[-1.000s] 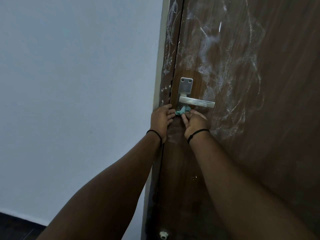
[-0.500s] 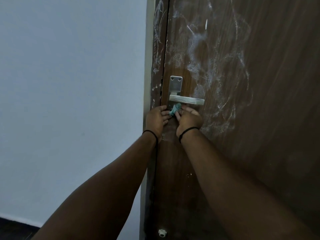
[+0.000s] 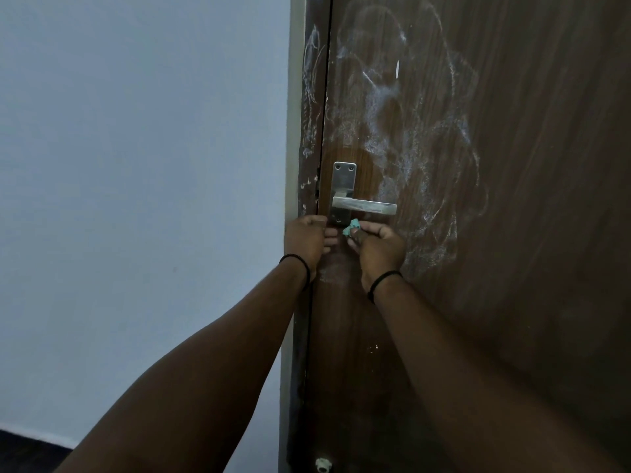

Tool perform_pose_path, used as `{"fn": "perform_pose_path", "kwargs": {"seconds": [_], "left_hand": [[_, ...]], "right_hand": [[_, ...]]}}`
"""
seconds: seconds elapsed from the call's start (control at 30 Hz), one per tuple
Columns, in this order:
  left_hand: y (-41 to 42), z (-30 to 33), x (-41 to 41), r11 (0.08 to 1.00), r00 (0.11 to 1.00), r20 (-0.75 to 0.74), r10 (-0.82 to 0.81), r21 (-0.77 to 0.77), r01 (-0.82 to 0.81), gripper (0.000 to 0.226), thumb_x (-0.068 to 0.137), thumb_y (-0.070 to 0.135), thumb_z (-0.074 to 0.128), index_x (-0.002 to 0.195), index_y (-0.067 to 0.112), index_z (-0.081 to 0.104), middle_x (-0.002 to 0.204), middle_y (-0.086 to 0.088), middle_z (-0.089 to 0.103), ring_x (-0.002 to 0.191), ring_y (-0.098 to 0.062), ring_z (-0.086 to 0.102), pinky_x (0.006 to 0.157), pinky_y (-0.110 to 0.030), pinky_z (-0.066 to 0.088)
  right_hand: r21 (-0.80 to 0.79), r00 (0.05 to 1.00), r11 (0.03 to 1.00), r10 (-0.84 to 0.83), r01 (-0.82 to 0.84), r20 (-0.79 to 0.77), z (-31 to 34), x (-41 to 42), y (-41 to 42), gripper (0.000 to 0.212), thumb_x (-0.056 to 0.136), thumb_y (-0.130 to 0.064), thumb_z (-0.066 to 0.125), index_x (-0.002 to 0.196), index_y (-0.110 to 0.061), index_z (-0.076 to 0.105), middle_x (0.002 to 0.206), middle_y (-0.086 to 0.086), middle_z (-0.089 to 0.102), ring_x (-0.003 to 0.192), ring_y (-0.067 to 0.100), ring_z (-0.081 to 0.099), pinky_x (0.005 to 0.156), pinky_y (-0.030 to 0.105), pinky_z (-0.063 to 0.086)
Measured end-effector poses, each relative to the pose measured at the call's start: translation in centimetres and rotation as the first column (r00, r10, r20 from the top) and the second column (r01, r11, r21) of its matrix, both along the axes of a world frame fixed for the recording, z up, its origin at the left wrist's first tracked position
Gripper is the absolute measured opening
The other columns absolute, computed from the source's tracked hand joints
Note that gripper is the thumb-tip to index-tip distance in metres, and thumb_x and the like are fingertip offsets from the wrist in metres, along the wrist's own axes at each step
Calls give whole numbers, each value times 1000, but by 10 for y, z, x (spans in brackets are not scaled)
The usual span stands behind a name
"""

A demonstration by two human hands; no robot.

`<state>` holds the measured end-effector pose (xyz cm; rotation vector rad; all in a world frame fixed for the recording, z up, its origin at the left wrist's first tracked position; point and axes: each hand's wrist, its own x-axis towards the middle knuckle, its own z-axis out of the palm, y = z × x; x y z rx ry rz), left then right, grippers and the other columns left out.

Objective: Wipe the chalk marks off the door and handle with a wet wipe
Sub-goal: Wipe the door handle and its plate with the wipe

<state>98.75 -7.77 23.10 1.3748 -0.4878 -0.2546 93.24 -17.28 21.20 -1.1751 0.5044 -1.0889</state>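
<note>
A brown wooden door [image 3: 512,233] carries white chalk marks [image 3: 420,158] smeared above and to the right of a silver lever handle [image 3: 365,207] on its metal plate. Chalk also streaks the dark door frame [image 3: 311,97]. My right hand [image 3: 377,249] sits just under the handle and pinches a small crumpled teal wet wipe [image 3: 350,230] at its fingertips. My left hand [image 3: 305,240] rests against the door edge beside the handle plate, its fingers curled toward the wipe and apart from it.
A plain pale wall [image 3: 136,199] fills the left side up to the frame. A small white door stopper [image 3: 322,465] sits low by the door's bottom edge. Dark floor shows at the bottom left corner.
Both hands have stayed just under the handle. The wipe has gone from between both hands' fingertips to my right hand alone. The camera view has shifted a little.
</note>
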Motion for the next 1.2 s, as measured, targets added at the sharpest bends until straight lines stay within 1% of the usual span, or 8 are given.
{"fn": "perform_pose_path", "kwargs": {"seconds": [0.13,0.27,0.57,0.67,0.77,0.87,1.03,1.2], "left_hand": [[1,2,0,987,977,137,163,-14,-162,26,100,19,46,118,12,63,92,-6,71,75,-15,67,79,-34,58],[2,15,-1,974,944,239,227,-50,-221,26,97,21,48,113,15,68,101,-5,72,90,-20,69,89,-44,56],[-3,12,8,978,909,363,205,-48,-202,24,97,17,53,112,18,72,105,-2,73,98,-16,66,89,-35,55],[-5,12,8,988,928,337,156,-33,-154,25,98,15,50,112,15,72,103,-5,73,100,-21,67,92,-43,54],[-7,12,7,988,924,351,151,-37,-148,25,99,16,49,114,16,70,103,-2,73,99,-15,67,91,-37,55],[-8,12,6,986,924,343,167,-56,-157,24,99,17,50,112,18,70,99,0,73,93,-11,68,89,-33,56],[-8,12,7,990,939,313,142,-60,-130,22,100,18,48,101,22,70,91,1,74,89,-12,70,83,-33,57],[-4,15,6,991,939,317,134,-45,-127,23,98,15,51,97,16,74,92,-5,74,90,-23,69,84,-44,57]], "right_hand": [[-366,980,928,-136,74,-145,-2,-19,13,14,86,-6,68,96,-16,68,91,-3,71,83,7,67,72,20,56],[-700,954,689,-296,187,-37,19,-26,25,15,86,-15,68,99,-20,70,97,-6,69,88,5,63,75,19,51],[-945,852,308,-520,111,-70,42,-1,14,10,85,-25,66,87,-17,72,92,5,65,85,22,59,66,33,48],[-932,859,337,-509,133,-62,34,-10,3,9,84,-23,67,85,-15,70,89,4,66,83,20,59,67,31,46],[-738,879,602,-476,306,-23,23,-34,-20,12,87,-30,66,83,-19,66,81,-6,64,75,13,61,63,27,50],[-661,889,671,-458,336,-13,19,-48,-34,8,86,-26,67,82,-20,65,79,-6,64,73,11,61,66,30,54],[-717,865,614,-501,331,-30,24,-38,-20,18,91,-28,61,80,-14,64,81,-2,62,74,15,57,65,34,50],[-919,859,376,-503,118,-95,36,-5,11,14,90,-22,58,83,-13,66,88,6,63,83,22,56,71,39,47]]}}
